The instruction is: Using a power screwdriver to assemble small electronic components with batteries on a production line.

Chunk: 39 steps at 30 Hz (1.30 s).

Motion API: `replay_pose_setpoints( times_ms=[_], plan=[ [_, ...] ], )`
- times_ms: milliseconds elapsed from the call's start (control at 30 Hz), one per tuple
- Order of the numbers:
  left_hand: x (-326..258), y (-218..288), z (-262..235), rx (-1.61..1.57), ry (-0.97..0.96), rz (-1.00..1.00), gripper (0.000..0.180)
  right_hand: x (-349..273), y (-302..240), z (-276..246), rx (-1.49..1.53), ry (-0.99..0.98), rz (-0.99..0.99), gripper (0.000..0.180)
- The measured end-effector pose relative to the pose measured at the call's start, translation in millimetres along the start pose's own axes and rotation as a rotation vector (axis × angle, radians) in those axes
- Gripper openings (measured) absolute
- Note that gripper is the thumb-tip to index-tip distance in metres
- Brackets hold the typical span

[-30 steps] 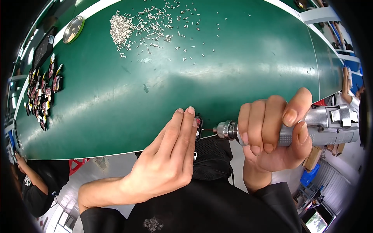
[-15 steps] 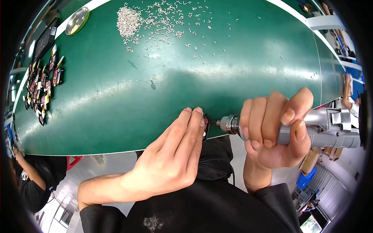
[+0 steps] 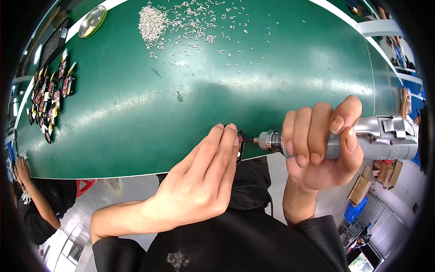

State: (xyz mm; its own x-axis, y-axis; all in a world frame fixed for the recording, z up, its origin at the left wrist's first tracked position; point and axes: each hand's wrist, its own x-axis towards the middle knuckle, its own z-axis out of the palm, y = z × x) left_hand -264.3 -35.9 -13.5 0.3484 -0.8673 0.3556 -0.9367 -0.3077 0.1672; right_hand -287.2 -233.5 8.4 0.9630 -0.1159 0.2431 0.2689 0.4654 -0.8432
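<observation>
Green matting covers the workbench (image 3: 190, 109). At its near edge a small dark part (image 3: 239, 144) is pinned under the left hand (image 3: 199, 186), fingers flat. Just right of it, the power screwdriver (image 3: 362, 138), gripped in the right hand (image 3: 324, 145), lies along that edge, tip touching the part.

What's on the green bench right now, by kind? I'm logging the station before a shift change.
Power screwdriver: 1
Small dark part under the left hand: 1
Round metal dish: 1
Pile of loose screws: 1
Cluster of small dark parts: 1
Total: 5
</observation>
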Motion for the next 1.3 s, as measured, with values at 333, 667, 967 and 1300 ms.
replay_pose_setpoints(
  times_ms=[333,667,967,1300],
  plan=[
    [2.2,5.1,-3.5,-0.08,-0.021,-0.063,0.036,-0.4,-0.5,0.3,-0.022,-0.036,-0.004,0.015],
    [1.6,3.2,-2.6,0.081,0.02,0.023,0.035,1.9,-7.2,21.1,-0.145,-0.067,0.029,0.018],
    [-2.8,1.9,-10.6,0.081,-0.029,0.0,0.038,19.1,4.5,21.4,-0.218,-0.345,-0.068,0.015],
    [-14.7,-4.9,-17.9,-0.117,-0.011,-0.043,0.032,52.1,5.3,11.7,0.297,-0.772,-0.024,0.012]
  ],
)
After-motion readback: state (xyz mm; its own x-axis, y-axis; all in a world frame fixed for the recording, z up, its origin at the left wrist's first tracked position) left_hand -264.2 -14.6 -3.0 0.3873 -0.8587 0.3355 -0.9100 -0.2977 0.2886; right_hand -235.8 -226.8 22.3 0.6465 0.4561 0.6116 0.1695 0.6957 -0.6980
